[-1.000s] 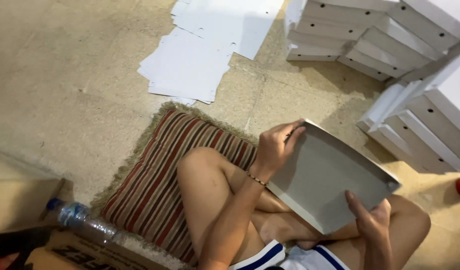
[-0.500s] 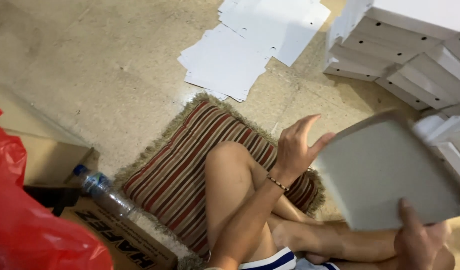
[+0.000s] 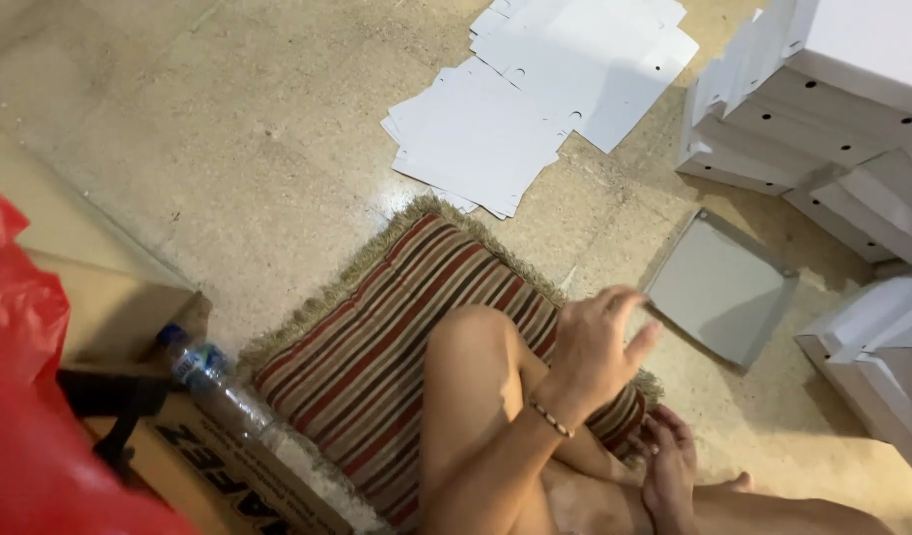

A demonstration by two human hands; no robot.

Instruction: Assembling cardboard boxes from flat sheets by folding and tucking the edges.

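Below the left hand (image 3: 597, 349), right hand (image 3: 669, 466) partly hidden.

Bare floor (image 3: 228, 168) lies open left of the left hand (image 3: 595, 352); flat sheets (image 3: 535, 109) lie ahead, a grey tray (image 3: 723, 287) just right, stacked boxes (image 3: 832, 119) wall the far right

Rug (image 3: 397, 327) under knee; sheets (image 3: 535, 109) beyond rug; tray (image 3: 723, 287) right on floor; boxes (image 3: 832, 109) far right; bottle (image 3: 228, 396) left.
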